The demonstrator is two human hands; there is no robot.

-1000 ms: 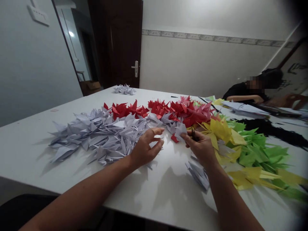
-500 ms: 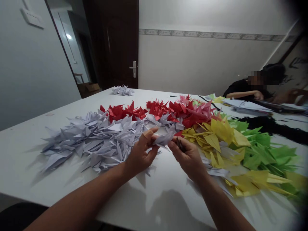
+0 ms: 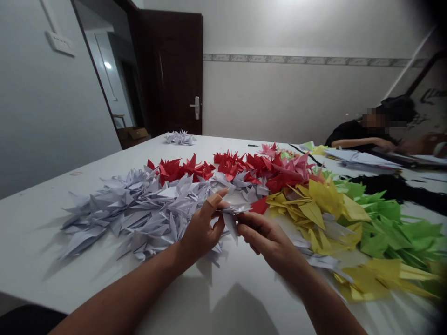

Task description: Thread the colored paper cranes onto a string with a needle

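Both hands meet just above the tabletop [image 3: 42, 204] on one white paper crane [image 3: 233, 210], which hangs between them at the near edge of the heap of white cranes [image 3: 139, 207]. The left hand [image 3: 202, 229] pinches the crane's left side, its grip narrow, thumb on top with a strip of tape or a plaster across it and the fingers tucked beneath. The right hand [image 3: 268, 238] closes its grip on the opposite side from below, fingertips curled up to the paper, and a pointed flap of the crane droops between the two hands. To work this piece well, it seems best to hold it by the thick folded body rather than the thin tips, which would crease or tear easily, and to pull the two sides apart evenly so the body opens without twisting. The pinch looks light enough; a harder squeeze would likely flatten the folds. Lifting it a little clear of the heap would lessen the risk of a wing snagging on a neighbour, since the pile lies just beside the left knuckles. Beyond the hands lie red cranes [image 3: 240, 165] and pink cranes [image 3: 296, 160], with yellow cranes [image 3: 323, 200] just beside the right hand and green cranes [image 3: 387, 218] further right. A small cluster of white cranes [image 3: 179, 137] sits well apart at the far edge, and another person [image 3: 352, 135] leans on the tabletop at the far right
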